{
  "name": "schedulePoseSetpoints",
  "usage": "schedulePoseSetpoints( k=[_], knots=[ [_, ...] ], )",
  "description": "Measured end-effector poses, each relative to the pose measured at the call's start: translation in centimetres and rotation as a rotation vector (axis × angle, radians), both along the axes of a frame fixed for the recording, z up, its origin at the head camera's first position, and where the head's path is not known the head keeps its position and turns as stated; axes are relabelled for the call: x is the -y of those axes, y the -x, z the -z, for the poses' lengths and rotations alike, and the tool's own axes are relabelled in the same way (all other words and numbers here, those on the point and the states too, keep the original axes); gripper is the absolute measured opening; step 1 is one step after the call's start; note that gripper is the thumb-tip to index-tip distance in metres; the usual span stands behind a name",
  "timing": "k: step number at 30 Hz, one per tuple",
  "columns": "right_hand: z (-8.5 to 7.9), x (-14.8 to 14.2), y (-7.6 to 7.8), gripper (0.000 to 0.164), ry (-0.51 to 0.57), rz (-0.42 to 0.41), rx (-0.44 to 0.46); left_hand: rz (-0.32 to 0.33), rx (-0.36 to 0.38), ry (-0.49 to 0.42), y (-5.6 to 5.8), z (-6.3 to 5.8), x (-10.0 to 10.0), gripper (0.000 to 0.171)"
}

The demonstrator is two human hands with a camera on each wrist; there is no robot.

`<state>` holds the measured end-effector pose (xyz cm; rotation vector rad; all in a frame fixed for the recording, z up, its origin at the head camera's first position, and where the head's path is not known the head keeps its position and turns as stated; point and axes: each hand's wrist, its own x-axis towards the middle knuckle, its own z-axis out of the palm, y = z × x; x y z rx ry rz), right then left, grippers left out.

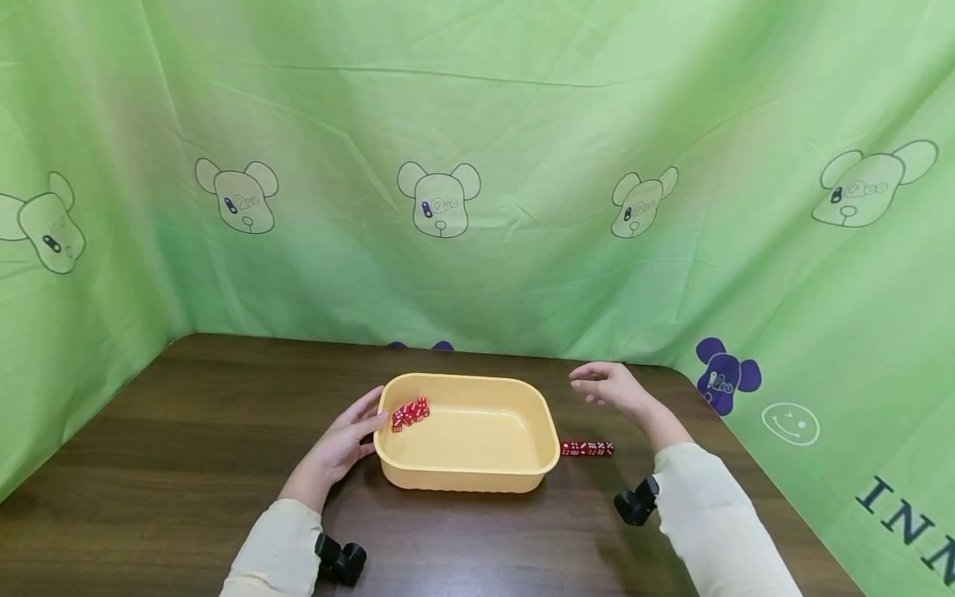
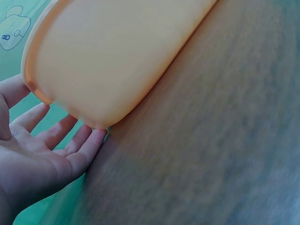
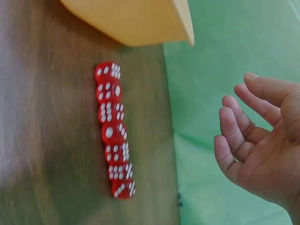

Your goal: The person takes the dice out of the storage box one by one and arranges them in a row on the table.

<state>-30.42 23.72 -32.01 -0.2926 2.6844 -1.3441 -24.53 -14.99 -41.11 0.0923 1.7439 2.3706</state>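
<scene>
A pale yellow plastic basin (image 1: pixel 466 481) sits on the wooden table, with several loose red dice (image 1: pixel 410 413) inside at its left end. At that end my left hand (image 1: pixel 346 439) holds the wall. Its thumb laps over the rim, and the other fingers touch the outside, as the left wrist view shows. To the right of the basin, red dice with white pips form a straight row (image 3: pixel 112 131) on the table. Beyond this row my right hand (image 1: pixel 612 388) hovers in the air, fingers loosely bent, nothing held.
The brown wooden table (image 1: pixel 186 431) reaches back to a green curtain (image 1: pixel 522 282) printed with bear heads, which also hangs along both sides. Black wrist cameras are strapped over both pale sleeves (image 1: pixel 716 506).
</scene>
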Motion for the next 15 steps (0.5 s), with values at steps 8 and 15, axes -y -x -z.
schedulePoseSetpoints(
  k=[8,15],
  knots=[
    [-0.4,2.0,0.5,0.034,0.017,-0.018,-0.008,-0.002,-0.003,0.000,0.1,0.1,0.0,0.054],
    [-0.4,3.8,0.9,0.030,0.062,-0.041,-0.030,-0.005,0.000,-0.010,0.1,0.1,0.0,0.055]
  ],
)
